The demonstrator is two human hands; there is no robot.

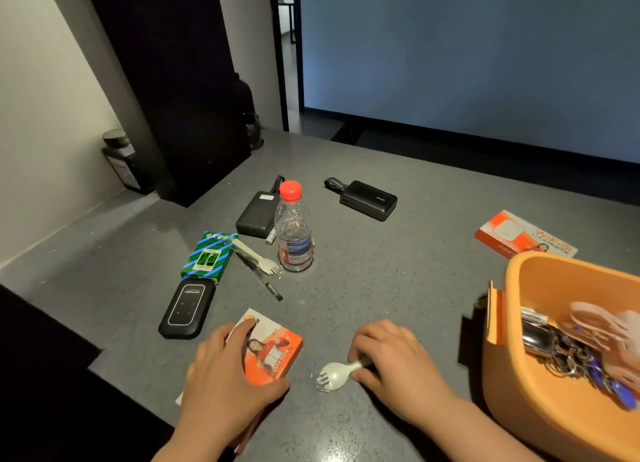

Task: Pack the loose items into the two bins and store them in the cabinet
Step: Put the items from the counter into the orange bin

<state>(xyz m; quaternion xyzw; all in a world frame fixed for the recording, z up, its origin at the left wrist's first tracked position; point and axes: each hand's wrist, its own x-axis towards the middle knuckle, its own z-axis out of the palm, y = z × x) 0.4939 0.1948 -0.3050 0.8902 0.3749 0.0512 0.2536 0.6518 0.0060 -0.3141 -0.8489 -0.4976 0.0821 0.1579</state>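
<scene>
Left hand: my left hand [225, 368] lies over the orange box [273, 349] at lower centre of the frame, fingers and thumb curled round its edges.
Right hand: my right hand [391, 356] pinches the handle of a pale spork [334, 375], whose tines rest on the grey table [381, 274].
Bin: one orange bin [526, 392] shows at lower right, just beside my right hand; keys [568, 354] and pink pieces already lie in it. I cannot see a second bin.
Step in hand: I judge both items are about to be lifted and carried to the bin.
Doing it well: I would lift the spork clear before swinging it right, get the box's edges firmly held, and drop both in beside the keys.
Sporks: two, the other [258, 257] at frame centre.
Power banks: two, one [256, 217] behind the bottle, one [372, 200] further right.
Orange boxes: two, the second [519, 235] above the bin.
Singles: one water bottle [293, 231], one green packet [209, 254], one black router [188, 307], one pen [261, 276].
</scene>
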